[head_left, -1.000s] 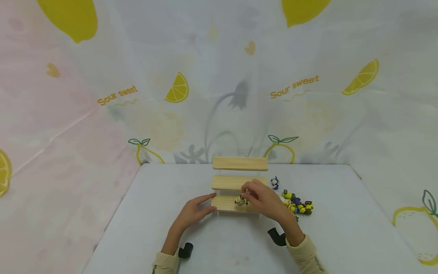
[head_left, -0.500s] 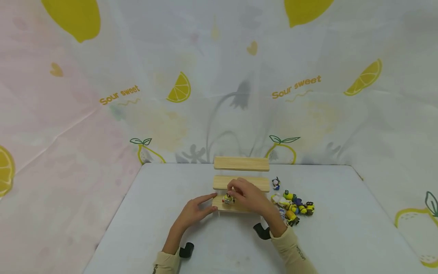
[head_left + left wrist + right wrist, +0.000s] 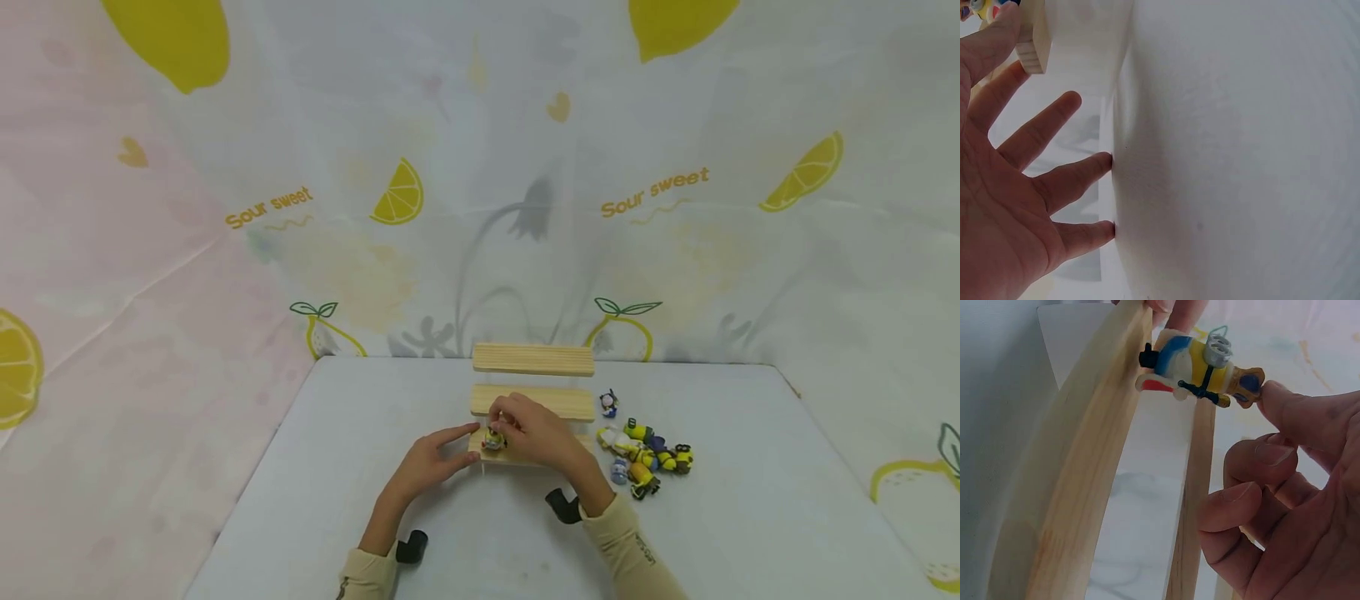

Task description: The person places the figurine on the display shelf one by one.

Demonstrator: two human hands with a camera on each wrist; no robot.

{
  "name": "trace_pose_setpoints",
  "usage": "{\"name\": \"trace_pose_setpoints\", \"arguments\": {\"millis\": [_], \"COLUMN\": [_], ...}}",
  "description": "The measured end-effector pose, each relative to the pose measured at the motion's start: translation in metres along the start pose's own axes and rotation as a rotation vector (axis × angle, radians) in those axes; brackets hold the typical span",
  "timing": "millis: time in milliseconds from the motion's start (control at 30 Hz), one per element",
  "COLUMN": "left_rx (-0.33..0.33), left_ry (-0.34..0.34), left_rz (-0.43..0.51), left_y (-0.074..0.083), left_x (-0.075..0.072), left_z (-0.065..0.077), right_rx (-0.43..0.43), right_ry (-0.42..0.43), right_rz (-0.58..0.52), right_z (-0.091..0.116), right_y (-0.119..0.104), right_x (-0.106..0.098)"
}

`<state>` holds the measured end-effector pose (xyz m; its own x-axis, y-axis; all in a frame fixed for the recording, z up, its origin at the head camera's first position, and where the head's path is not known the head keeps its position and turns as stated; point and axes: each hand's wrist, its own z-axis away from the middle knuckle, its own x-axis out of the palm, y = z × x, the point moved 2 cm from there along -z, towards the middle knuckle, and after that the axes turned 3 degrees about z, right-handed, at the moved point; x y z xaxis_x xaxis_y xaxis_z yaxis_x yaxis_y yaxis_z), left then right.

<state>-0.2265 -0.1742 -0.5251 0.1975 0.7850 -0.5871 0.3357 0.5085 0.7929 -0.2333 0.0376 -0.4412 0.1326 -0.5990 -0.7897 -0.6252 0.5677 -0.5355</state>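
Observation:
My right hand (image 3: 542,435) pinches a small yellow Minion figurine (image 3: 492,440) by its gold crown, at the left end of the lowest board (image 3: 517,458) of a three-tier wooden shelf. In the right wrist view the figurine (image 3: 1194,365) has silver goggles and a red, white and blue outfit, its feet at the board; whether they bear on it I cannot tell. My left hand (image 3: 427,464) spreads its fingers at the board's left end. In the left wrist view its thumb and index finger touch the board end (image 3: 1034,50), and two other fingertips rest on the white surface.
Above and behind are the middle board (image 3: 558,403) and top board (image 3: 532,359). Right of the shelf lies a pile of several yellow figurines (image 3: 645,457), with one blue-and-white figurine (image 3: 608,404) apart behind it. A lemon-printed cloth (image 3: 450,275) hangs behind the white table (image 3: 750,500).
My right hand has carried the figurine leftward along the lowest board to its left end and lowered it slightly. The left hand keeps its place at the board's end.

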Motion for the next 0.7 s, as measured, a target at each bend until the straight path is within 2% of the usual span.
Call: {"name": "trace_pose_setpoints", "arguments": {"millis": [233,700], "left_rx": [-0.024,-0.019], "left_ry": [-0.001,0.006], "left_rz": [-0.02,-0.024], "left_y": [0.0002,-0.0024], "left_x": [0.0005,0.0011], "left_z": [0.0006,-0.0003], "right_rx": [0.005,-0.02], "right_ry": [-0.002,0.008], "right_rz": [0.005,0.031], "right_z": [-0.0017,0.0008], "right_y": [0.001,0.0011], "right_x": [0.0063,0.0086]}}
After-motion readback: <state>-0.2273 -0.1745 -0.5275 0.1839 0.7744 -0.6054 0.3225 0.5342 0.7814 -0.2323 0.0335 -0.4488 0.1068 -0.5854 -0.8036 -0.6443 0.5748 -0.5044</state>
